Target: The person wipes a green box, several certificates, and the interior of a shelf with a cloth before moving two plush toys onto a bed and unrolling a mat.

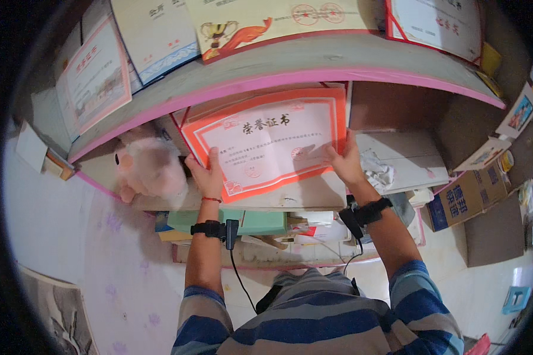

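Between my two hands is a certificate (269, 142), a white sheet with a wide orange-red border, tilted slightly up at its right side. My left hand (207, 173) grips its lower left edge, thumb on the front. On the right edge, my right hand (344, 161) pinches it the same way; the fingers behind the sheet are hidden. The certificate stands in front of the middle shelf (397, 177), under the pink edge of the upper shelf. Part of a dark red board or folder (373, 106) shows behind it.
A pink plush toy (151, 168) sits left of my left hand. Several certificates (290, 26) lean along the upper shelf. A crumpled white plastic bag (378, 171) lies beside my right hand. Below are a green box (254, 222) and papers; a brown cardboard box (471, 195) stands at right.
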Demonstrator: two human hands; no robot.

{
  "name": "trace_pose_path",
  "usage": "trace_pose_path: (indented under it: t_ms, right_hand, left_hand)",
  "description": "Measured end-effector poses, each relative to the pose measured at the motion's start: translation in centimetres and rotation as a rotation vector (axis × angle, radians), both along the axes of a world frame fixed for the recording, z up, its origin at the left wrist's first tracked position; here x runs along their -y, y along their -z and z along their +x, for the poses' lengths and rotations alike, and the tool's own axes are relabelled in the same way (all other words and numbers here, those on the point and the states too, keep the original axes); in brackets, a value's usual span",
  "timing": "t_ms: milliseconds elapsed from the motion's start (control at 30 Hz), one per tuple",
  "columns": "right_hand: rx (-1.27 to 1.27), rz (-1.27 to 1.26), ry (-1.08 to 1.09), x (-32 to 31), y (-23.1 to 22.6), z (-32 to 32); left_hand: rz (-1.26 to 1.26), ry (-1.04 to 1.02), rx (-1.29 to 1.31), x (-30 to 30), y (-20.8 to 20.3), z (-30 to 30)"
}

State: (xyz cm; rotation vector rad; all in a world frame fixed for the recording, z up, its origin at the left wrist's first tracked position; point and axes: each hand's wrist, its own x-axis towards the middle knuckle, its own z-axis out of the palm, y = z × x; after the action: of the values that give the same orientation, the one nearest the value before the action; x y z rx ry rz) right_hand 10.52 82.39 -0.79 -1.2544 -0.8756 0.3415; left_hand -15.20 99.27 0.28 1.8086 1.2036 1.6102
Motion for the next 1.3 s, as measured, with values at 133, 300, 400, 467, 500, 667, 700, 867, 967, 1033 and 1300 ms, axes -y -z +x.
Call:
trace_pose_path:
  t_ms: [133, 300, 400, 467, 500, 667, 700, 867, 967, 1033, 1300]
  right_hand:
    - [-0.064, -0.027, -0.044, 0.0, -0.6, -1.2]
    - [-0.089, -0.070, -0.022, -0.2, -1.1, -2.5]
    - [-0.071, 0.003, 0.097, -1.0, 0.3, -1.6]
    - [0.017, -0.015, 0.106, -1.6, 0.3, -1.6]
    - [0.104, -0.028, 0.119, -2.0, 0.3, -1.5]
    - [0.154, -0.031, 0.077, -2.9, 0.1, -2.5]
    - [0.116, 0.017, 0.031, -3.1, 0.2, -3.1]
    - [0.229, -0.077, 0.047, -1.2, 0.1, -1.4]
    - [0.253, -0.141, 0.088, -0.6, 0.0, -1.1]
    - [0.250, -0.137, 0.069, 0.5, 0.1, -1.0]
    - [1.065, -0.659, 0.325, 12.4, -0.2, 2.7]
  left_hand:
    - [-0.084, 0.226, 0.134, -1.0, 1.5, -1.2]
    - [-0.046, 0.095, 0.056, -0.9, 1.0, -1.0]
    - [0.032, 0.135, 0.195, -0.5, -0.6, 0.1]
    - [0.066, 0.027, 0.073, -0.4, -1.5, -0.3]
    - [0.105, -0.075, -0.051, -0.7, -1.6, -0.3]
    - [0.016, 0.070, 0.078, -3.5, 0.2, -2.3]
    - [-0.009, 0.097, 0.113, -4.6, 1.4, -3.1]
    - [-0.001, 0.124, 0.102, -4.9, 1.5, -2.1]
    - [-0.113, 0.236, 0.182, -4.5, 1.7, -2.3]
    - [0.032, 0.066, 0.082, -4.8, 2.7, -2.7]
    - [0.259, -0.064, -0.205, 2.9, 0.2, -3.8]
